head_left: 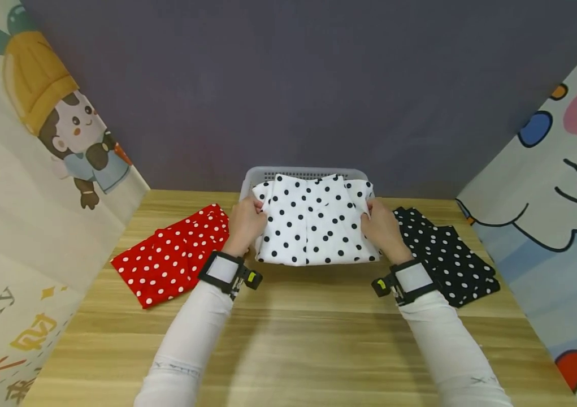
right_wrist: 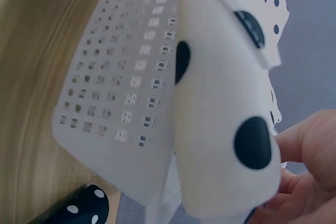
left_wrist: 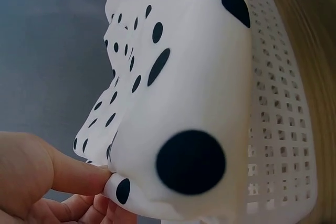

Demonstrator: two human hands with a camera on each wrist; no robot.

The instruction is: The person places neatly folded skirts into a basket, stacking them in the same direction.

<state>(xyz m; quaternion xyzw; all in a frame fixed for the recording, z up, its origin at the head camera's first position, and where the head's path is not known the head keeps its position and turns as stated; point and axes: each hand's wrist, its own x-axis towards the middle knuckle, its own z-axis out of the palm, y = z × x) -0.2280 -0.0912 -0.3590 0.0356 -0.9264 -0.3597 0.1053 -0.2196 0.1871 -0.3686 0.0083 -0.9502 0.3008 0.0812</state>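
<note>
A folded white cloth with black dots is held over a white perforated plastic basket, hiding most of it in the head view. At the cloth's left edge, my left hand pinches the fabric between thumb and fingers. My right hand grips the opposite edge in the same way. In the left wrist view, the thumb presses on a corner of the dotted cloth, with the basket wall beyond it. The right wrist view has the cloth bulging beside the basket's holed side.
A folded red cloth with white dots lies on the wooden table at the left. On the right lies a folded black cloth with white dots, partly behind the right wrist. A dark grey wall rises behind the basket.
</note>
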